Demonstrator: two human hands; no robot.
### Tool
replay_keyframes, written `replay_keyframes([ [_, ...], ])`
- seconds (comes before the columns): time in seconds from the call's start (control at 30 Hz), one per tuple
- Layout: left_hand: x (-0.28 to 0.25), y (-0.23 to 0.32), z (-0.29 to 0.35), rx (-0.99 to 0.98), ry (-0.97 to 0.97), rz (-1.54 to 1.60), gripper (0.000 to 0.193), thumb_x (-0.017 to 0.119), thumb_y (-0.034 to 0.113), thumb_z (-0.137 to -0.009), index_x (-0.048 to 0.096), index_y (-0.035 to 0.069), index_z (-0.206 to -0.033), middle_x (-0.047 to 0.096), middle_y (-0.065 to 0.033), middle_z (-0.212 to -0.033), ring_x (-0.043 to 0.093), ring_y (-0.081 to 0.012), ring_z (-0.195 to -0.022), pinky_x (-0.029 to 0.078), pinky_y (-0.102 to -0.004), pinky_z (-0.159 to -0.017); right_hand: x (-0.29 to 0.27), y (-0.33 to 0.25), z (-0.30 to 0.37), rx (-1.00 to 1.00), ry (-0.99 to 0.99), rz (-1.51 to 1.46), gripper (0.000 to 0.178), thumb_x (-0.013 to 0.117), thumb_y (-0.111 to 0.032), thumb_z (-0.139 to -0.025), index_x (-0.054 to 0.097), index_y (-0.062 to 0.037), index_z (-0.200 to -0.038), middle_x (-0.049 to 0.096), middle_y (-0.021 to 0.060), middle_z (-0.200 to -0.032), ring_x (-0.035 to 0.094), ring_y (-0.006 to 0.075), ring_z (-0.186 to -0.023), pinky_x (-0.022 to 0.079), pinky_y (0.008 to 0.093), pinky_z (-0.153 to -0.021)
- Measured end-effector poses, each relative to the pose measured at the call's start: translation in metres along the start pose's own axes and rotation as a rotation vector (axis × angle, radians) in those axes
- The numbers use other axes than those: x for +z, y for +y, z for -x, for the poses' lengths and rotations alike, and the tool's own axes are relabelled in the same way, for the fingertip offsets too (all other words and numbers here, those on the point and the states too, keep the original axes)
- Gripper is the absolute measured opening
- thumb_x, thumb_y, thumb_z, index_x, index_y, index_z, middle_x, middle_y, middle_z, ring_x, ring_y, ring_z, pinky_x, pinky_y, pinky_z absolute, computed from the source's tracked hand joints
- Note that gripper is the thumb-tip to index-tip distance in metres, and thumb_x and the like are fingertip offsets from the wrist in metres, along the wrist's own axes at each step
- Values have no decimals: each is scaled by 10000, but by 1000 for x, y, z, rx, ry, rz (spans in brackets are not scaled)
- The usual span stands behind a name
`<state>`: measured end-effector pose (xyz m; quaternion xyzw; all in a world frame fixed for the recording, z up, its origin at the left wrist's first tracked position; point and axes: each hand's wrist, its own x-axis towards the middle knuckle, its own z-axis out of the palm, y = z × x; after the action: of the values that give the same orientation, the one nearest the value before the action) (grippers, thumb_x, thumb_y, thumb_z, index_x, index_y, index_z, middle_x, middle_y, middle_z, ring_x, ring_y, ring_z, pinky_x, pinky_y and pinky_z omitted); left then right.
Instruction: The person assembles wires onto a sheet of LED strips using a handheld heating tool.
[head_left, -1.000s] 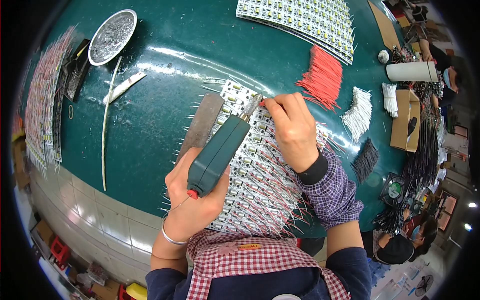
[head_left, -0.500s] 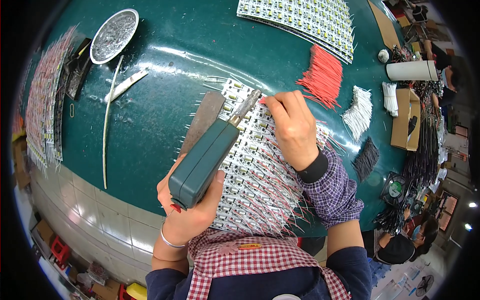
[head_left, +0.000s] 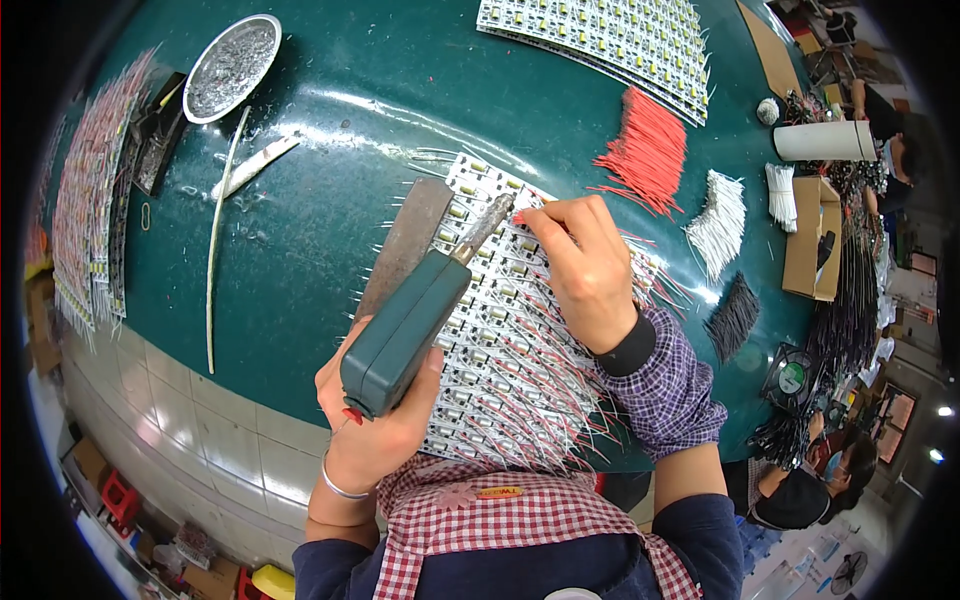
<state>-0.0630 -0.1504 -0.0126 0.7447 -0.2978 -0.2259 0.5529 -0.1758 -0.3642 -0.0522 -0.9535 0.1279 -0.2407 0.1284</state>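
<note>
My left hand point(head_left: 378, 440) is wrapped round a dark green soldering gun point(head_left: 408, 330), its metal tip pointing away from me over a panel of small circuit boards point(head_left: 478, 365). In a pinch, my right hand point(head_left: 592, 278) holds short red wires point(head_left: 519, 217) beside the tip, low over the panel's far part. Whether tip and wire touch I cannot make out. Thin red and white wires stick out from the panel's nearer rows. Along its left side lies a flat grey-brown bar point(head_left: 410, 235), partly hidden by the gun.
Piles of red wires point(head_left: 645, 150), white wires point(head_left: 717, 225) and black wires point(head_left: 735, 318) lie to the right. More board panels point(head_left: 600, 45) are at the back. A metal bowl point(head_left: 232, 70), a pale stick point(head_left: 214, 260) and wired panels point(head_left: 90, 215) are left. Co-workers sit at the right.
The soldering gun's tip has shifted slightly toward me and left. My right hand has moved a little the same way with the red wires still pinched.
</note>
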Motion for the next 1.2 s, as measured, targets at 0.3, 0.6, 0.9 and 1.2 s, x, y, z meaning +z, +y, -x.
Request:
replay_keyframes([
  [0.3,6,-4,-2,-39,-23,38,143,730,-51,-781,665,-36,-908,639,-103,-814,624,-187,-662,490,-298,-609,-2,-1,-2,15,-44,10,260,662,32,-725,661,11,-984,594,95,-938,576,255,-846,499,350,-660],
  [0.6,5,-3,-4,-19,-61,-40,116,719,-50,-784,646,-20,-868,606,-98,-793,592,-215,-630,473,-323,-591,-3,-1,-3,10,-63,6,265,652,48,-718,657,25,-983,583,103,-932,569,263,-848,497,357,-679],
  [0.9,-2,7,2,17,26,-38,156,753,-37,-763,698,-50,-909,715,-126,-863,695,-214,-720,543,-306,-727,-3,-2,-3,7,-70,6,258,646,59,-707,655,28,-963,581,102,-934,566,262,-844,495,357,-681],
  [1.2,-5,2,9,-7,23,-34,164,761,-35,-759,705,-58,-911,726,-126,-872,705,-230,-741,551,-341,-803,-5,-7,0,-7,5,3,270,655,40,-711,655,19,-980,592,105,-934,571,267,-842,495,360,-682],
])
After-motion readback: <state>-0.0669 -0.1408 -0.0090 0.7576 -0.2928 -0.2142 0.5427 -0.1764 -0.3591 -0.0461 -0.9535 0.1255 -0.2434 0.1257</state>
